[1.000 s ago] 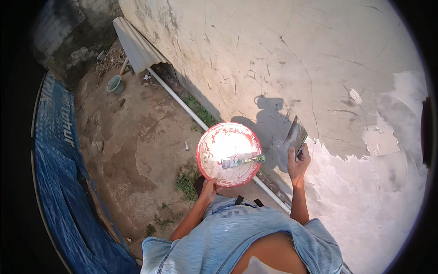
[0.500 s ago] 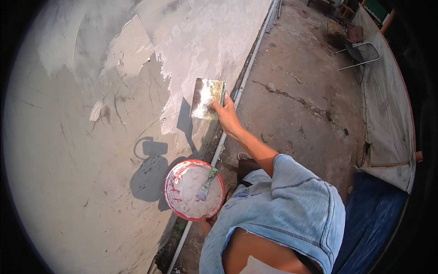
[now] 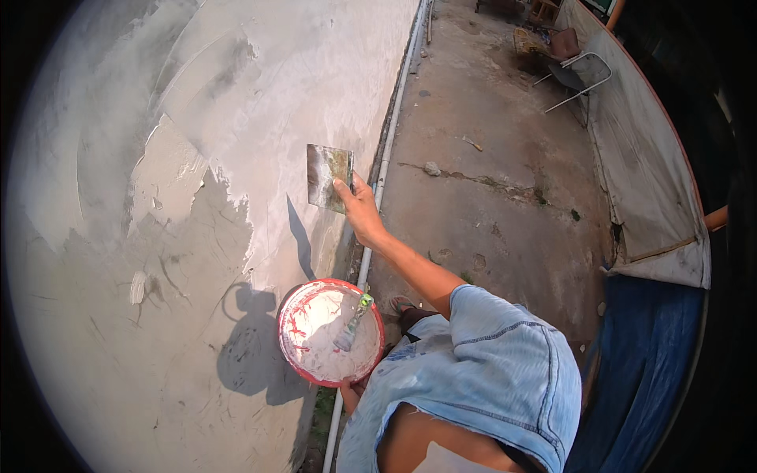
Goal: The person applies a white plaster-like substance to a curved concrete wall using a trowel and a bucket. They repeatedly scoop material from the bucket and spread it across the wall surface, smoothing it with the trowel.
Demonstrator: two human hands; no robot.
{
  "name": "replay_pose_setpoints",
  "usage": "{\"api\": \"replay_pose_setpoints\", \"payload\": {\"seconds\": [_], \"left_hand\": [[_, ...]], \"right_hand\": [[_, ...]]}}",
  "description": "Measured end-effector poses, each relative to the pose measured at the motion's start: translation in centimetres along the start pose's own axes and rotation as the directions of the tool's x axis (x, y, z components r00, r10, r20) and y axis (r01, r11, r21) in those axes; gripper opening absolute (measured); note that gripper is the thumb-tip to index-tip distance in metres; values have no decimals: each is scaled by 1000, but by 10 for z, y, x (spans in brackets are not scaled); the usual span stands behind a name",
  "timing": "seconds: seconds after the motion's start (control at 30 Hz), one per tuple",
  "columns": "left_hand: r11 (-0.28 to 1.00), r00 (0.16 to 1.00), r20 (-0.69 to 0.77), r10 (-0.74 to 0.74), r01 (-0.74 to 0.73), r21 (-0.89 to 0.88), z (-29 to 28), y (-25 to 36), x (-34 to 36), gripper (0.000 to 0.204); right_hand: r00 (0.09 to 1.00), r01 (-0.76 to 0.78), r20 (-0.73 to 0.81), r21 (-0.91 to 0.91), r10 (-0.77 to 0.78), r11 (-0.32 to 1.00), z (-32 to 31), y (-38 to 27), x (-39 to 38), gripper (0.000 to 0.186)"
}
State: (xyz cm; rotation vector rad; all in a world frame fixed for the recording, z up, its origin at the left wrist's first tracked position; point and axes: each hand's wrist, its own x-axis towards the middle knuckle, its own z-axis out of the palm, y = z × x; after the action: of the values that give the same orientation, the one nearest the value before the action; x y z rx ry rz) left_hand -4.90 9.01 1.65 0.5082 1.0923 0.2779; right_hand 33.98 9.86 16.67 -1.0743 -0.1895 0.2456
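Note:
My right hand [image 3: 361, 211] is closed on one edge of a thin rectangular metal plastering blade [image 3: 323, 175], thumb on its face. The blade is raised beside the wall [image 3: 118, 347], and its narrow shadow falls on the plaster below. Below it, my left hand [image 3: 352, 391] grips the lower rim of a round red basin [image 3: 285, 347], its fingers partly hidden underneath. White putty coats the inside of the basin. Across its right side lies a smeared tool with a green handle [image 3: 354, 322]; its exact kind is unclear.
Smooth pale plaster [image 3: 307, 63] covers the upper wall, with rough grey below. A white pipe [image 3: 386, 158] runs along the wall's foot. On the concrete floor [image 3: 489, 236] are a crack and a stone [image 3: 431, 169]. A chair [image 3: 574, 77] and tarpaulin [image 3: 654, 173] stand right.
The view has shifted, so wall and floor sit further left. My right hand has turned the blade, whose bright glare has faded and whose shadow is thinner. The basin remains in my left hand.

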Motion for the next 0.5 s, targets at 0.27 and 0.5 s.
{"api": "replay_pose_setpoints", "payload": {"seconds": [0.27,0.5], "left_hand": [[986,986,140,-89,107,-126,-42,15,28,47],[994,985,165,-56,70,-80,-85,32,31,48]], "right_hand": [[892,420,-123,-132,-436,898,61,-56,52,30],[794,552,-74,-329,-603,766,141,-91,57,34]]}}
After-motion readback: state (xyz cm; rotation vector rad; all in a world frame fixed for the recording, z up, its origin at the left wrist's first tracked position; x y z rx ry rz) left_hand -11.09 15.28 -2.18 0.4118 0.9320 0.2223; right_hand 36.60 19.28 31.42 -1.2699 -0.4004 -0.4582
